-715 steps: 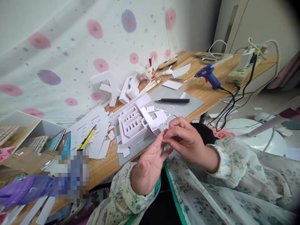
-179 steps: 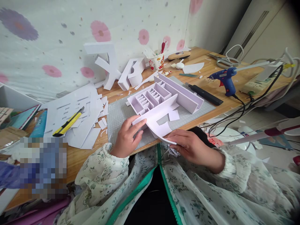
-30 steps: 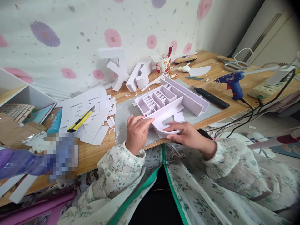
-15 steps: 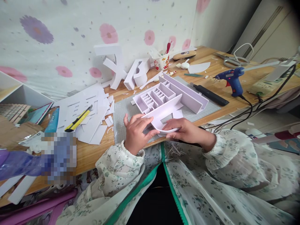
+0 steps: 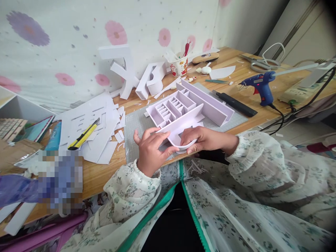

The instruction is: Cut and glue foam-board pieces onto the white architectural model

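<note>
A wooden table [image 5: 97,176] stands against a flowered curtain [image 5: 78,38]. At the near edge of the mat [image 5: 133,126], the left hand [image 5: 152,152] has thumb and index loosely closed on the bent strip [image 5: 173,139], other fingers spread; the right hand [image 5: 203,140] pinches its curve between thumb and fingers. Left of the mat, 1 yellow cutter [image 5: 84,135] lies on sheets [image 5: 104,154]. On the mat sits the sectioned frame [image 5: 182,108]. Right of it is 1 glue gun [image 5: 262,87]; beyond it, 2 white shapes [image 5: 127,82] and 1 cup [image 5: 179,67].
</note>
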`<state>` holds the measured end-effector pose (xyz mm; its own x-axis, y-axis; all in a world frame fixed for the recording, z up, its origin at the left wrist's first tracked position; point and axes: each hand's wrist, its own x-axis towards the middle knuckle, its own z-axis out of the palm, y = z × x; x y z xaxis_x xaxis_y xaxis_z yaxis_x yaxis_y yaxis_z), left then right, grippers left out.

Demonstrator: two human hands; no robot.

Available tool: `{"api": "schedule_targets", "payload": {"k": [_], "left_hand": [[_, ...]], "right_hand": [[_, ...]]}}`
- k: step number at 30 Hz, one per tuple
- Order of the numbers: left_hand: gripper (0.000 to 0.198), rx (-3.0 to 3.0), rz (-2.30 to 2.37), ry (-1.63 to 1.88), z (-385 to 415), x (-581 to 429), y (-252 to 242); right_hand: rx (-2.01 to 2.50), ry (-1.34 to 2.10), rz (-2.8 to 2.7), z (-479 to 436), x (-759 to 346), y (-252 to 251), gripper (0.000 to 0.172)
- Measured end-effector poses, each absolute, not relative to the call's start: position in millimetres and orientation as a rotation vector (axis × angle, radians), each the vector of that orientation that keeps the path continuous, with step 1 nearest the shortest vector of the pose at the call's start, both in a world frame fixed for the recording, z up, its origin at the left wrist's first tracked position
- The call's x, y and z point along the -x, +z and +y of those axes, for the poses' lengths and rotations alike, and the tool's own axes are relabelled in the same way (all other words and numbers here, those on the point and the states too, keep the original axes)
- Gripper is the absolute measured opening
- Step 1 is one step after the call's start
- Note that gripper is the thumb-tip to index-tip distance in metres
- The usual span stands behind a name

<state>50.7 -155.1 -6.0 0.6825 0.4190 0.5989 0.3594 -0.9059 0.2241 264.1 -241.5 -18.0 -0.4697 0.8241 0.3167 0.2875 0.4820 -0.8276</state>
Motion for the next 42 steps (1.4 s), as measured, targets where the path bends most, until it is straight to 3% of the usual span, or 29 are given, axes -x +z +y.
{"api": "schedule_targets", "payload": {"k": [8, 17, 42], "left_hand": [[0.036, -2.840, 0.728, 1.093, -160.7, -54.8, -2.4], [0.039, -2.879, 0.710, 1.085, -156.0, -51.2, -4.5], [0.042, -2.846, 0.694, 0.987, -153.3, -46.1, -4.7]], "right_hand": [[0.965, 1.003, -2.140, -250.5, -300.8, 0.3, 0.028], [1.158, 0.622, -1.920, -261.5, -297.8, -13.2, 0.016], [1.223, 0.399, -1.754, -273.8, -274.9, -35.4, 0.020]]}}
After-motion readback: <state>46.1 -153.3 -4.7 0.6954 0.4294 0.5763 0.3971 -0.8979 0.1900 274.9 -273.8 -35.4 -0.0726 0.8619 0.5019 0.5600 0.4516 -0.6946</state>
